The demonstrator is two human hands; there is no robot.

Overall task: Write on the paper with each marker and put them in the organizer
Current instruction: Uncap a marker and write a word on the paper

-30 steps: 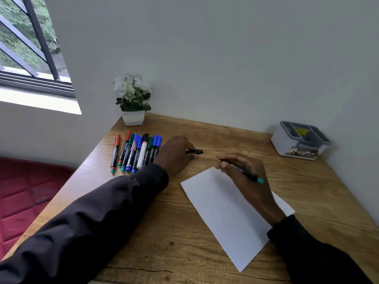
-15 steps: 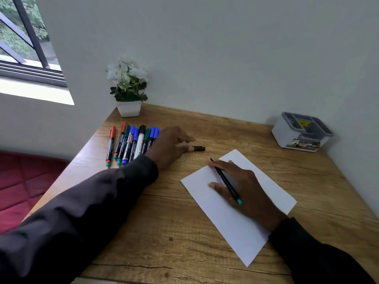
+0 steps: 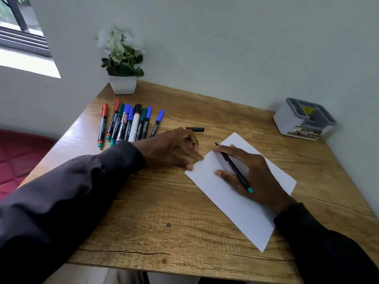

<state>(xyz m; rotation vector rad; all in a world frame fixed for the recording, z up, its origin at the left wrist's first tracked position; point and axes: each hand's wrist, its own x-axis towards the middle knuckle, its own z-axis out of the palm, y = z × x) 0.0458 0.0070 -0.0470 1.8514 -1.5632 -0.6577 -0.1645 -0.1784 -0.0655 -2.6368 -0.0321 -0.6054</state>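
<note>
- Our right hand (image 3: 252, 177) lies on the paper (image 3: 235, 214) with its fingers spread fairly flat. It pinches the uncapped marker (image 3: 233, 168) across them, tip just past the fingertips and teal end back toward the wrist.
- Our left hand (image 3: 172, 148) holds nothing. Its loosely bent fingertips touch the paper's edge, just left of the right hand.
- With so loose a pinch, we judge the marker could roll or slip once the tip presses down, smearing the stroke or inking the table (image 3: 164, 222).
- If the left fingertips press too lightly, the sheet may slide or turn under the writing hand.
- The cap (image 3: 195, 129) lies loose just beyond the left hand, and a nudge could send it rolling away.
- The other markers (image 3: 127, 121) lie in a row beyond the left wrist, where a sweeping sleeve could scatter them. The organizer (image 3: 303, 119) stands well beyond the right hand.
</note>
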